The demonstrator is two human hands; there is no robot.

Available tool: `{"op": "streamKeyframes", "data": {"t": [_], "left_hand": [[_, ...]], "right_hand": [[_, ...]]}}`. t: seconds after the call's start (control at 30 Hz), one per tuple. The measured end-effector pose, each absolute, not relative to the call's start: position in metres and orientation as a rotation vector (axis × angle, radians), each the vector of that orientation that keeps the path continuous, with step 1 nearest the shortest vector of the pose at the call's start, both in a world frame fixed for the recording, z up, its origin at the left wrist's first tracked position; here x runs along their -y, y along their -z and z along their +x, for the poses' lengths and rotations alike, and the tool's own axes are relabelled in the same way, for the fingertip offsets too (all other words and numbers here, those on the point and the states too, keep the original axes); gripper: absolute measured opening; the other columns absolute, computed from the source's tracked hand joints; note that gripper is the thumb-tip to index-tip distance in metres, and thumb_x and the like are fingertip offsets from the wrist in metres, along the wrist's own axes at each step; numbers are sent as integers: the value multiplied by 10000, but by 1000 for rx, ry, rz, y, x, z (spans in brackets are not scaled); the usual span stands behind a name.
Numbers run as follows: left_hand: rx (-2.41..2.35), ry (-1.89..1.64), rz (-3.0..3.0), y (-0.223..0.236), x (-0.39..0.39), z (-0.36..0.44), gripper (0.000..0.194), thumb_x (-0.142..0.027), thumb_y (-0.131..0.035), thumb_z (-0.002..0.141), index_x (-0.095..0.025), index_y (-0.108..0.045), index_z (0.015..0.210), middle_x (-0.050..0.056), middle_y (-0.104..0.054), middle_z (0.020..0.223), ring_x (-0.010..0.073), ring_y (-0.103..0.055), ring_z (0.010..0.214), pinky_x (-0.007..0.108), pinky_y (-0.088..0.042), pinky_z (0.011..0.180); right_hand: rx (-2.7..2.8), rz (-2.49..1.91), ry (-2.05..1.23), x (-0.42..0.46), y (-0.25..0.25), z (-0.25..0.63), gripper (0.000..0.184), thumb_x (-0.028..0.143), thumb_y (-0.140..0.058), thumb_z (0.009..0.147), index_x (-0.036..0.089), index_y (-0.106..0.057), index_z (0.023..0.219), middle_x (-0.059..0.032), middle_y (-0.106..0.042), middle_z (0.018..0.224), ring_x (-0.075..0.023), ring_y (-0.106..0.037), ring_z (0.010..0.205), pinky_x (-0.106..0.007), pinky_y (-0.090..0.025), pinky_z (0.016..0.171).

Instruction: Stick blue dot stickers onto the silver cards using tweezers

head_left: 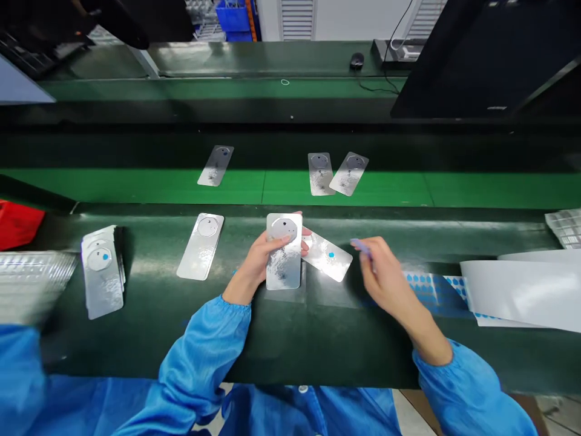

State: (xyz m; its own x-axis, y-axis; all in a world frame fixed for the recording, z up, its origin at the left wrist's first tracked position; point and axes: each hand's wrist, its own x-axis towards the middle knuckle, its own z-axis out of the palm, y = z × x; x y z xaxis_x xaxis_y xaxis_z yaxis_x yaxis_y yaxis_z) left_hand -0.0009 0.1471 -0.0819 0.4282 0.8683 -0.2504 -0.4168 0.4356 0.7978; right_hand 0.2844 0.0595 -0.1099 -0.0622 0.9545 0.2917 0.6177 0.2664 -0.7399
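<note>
My left hand (259,261) is closed on a silver phone back cover (284,266), thumb across the front near its round camera ring. The cover is held nearly upright over the bench. Behind it lies a second cover (327,255), tilted, with a blue dot on it. To the right, my right hand (384,272) pinches a small light-purple strip (361,246) between thumb and fingers. It is apart from both covers. Further left, another cover (200,247) lies flat on the bench.
A stack of covers (103,275) stands at the left. More covers (320,174) lie on the green conveyor strip (385,189). Sheets of blue dot stickers (422,287) and white paper (521,289) are at the right. A blue sleeve (20,375) of another person shows lower left.
</note>
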Motion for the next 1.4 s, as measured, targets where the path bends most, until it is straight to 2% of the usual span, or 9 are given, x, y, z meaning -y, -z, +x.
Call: {"op": "streamKeyframes", "data": {"t": [0.2,0.3,0.4,0.57,0.7,0.8,1.07,1.27,1.4], "left_hand": [[-728,-1009,592,94,-152,-22,913,-319,-942,790,-71,-669,1625,195,-885,1185,263,-829,810,370,-678,764],[-701,-1052,567,95,-152,-23,911,-308,-914,798,-83,-660,1643,201,-878,1243,287,-844,873,399,-684,821],[-695,-1098,543,96,-152,-24,923,-292,-882,808,-91,-632,1673,199,-869,1291,289,-841,911,422,-682,878],[-725,-1104,529,92,-155,-23,906,-261,-849,786,-91,-646,1653,174,-881,1248,289,-839,912,432,-690,897],[-872,-1080,483,87,-158,-21,759,-265,-863,754,-128,-775,1495,139,-897,1234,301,-854,919,418,-726,872],[-953,-1064,501,87,-167,-20,640,-280,-835,769,-203,-830,1404,87,-903,1277,308,-862,969,396,-747,844],[-1007,-1074,494,69,-165,-13,504,-254,-822,691,-242,-884,1191,40,-925,1156,297,-866,900,356,-759,741],[-887,-1076,502,75,-162,-17,714,-263,-897,649,-121,-836,1346,134,-917,1149,285,-862,830,377,-747,793],[-781,-1069,517,84,-158,-20,812,-263,-926,683,-64,-778,1455,183,-903,1166,279,-855,833,382,-717,813]], "right_hand": [[1874,-1777,-349,-85,144,234,677,752,-954,858,214,-674,1158,-190,-680,1171,-409,-645,1076,-599,-617,931],[1768,-1787,-551,-89,144,237,582,744,-915,888,260,-625,1029,-114,-701,992,-346,-655,929,-500,-606,824],[1620,-1691,-848,-93,128,264,494,724,-777,976,250,-701,1093,-61,-747,899,-275,-661,792,-407,-570,745],[1307,-1764,-780,-107,103,334,635,785,-764,915,190,-750,1138,-89,-795,951,-256,-699,811,-395,-571,777],[1239,-1979,-486,-109,94,375,601,757,-726,933,182,-728,1108,-151,-766,1054,-338,-720,998,-511,-606,951],[1205,-2121,-217,-113,94,384,617,583,-817,927,149,-690,1346,-264,-685,1367,-448,-613,1338,-653,-496,1191],[1428,-2208,-294,-225,73,325,565,497,-748,1060,137,-685,1492,-227,-654,1511,-380,-551,1437,-512,-446,1272],[1357,-2366,-439,-322,60,269,778,620,-817,1022,26,-676,1505,-338,-623,1568,-456,-557,1478,-569,-487,1241],[1303,-2391,-448,-345,64,224,833,607,-840,1023,91,-592,1629,-301,-487,1752,-465,-490,1602,-640,-440,1314]]}}
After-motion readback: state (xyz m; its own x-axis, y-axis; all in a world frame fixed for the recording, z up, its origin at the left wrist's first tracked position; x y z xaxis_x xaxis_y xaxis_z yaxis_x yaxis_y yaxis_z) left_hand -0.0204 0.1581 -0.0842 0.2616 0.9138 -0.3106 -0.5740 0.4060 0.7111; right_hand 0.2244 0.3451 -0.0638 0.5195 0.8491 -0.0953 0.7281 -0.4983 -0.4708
